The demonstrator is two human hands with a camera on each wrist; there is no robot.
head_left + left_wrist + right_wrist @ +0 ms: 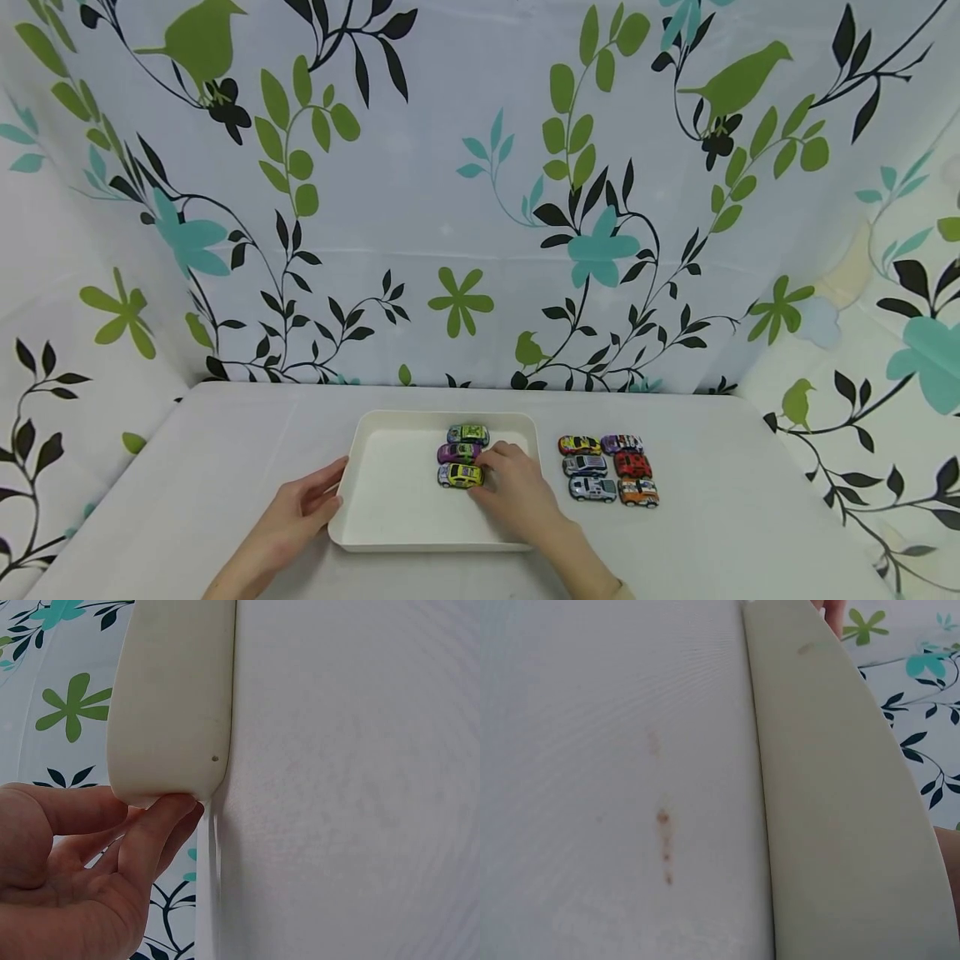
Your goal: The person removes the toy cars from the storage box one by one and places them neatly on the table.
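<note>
A white rectangular tray (405,521) lies on the table. My left hand (296,508) is at its left side, and in the left wrist view the thumb and fingers (161,829) pinch the tray's end wall (169,712). Inside the tray, three toy cars form a column: a green one (468,434) at the back, a purple one (458,453) in the middle and a yellow one (459,476) in front. Reaching over the tray's right part, my right hand (521,492) holds the yellow car's right end between thumb and fingers. The right wrist view hides that grip behind the tray's wall (832,787).
Right of the tray, several more toy cars stand in two columns, among them a red one (632,465), an orange one (638,492) and a silver one (592,489). A leaf-patterned cloth (420,208) hangs behind the white table (697,467) and at both sides.
</note>
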